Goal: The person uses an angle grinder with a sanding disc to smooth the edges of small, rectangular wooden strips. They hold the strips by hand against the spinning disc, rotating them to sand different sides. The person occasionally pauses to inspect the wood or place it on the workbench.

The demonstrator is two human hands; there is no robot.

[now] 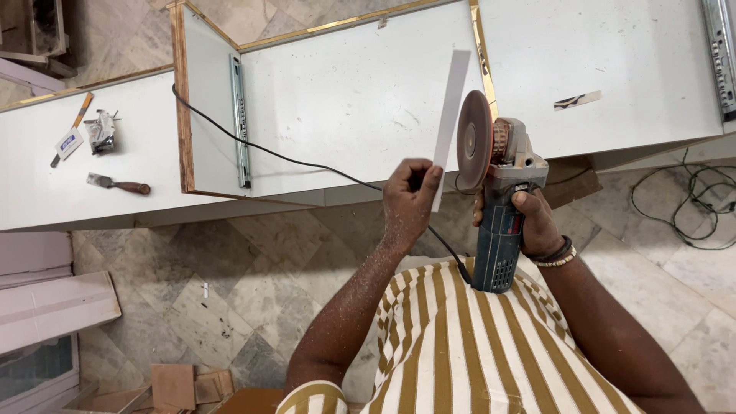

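My left hand (409, 201) pinches the lower end of a thin white strip (450, 115) and holds it upright, close to the left face of the grinder's disc. My right hand (534, 222) grips the body of a blue-grey angle grinder (502, 222), whose round orange disc (473, 140) faces left toward the strip. Whether strip and disc touch is unclear. A black power cord (291, 159) runs from the grinder across the white panels. Dust covers my left forearm.
White cabinet panels with gold edging (360, 100) lie on the stone tile floor ahead, one carrying a metal drawer slide (240, 123). A scraper (119, 184), a small knife and a crumpled packet lie on the left panel. A coiled cable (690, 203) lies at right. Wood offcuts (180, 387) lie at bottom left.
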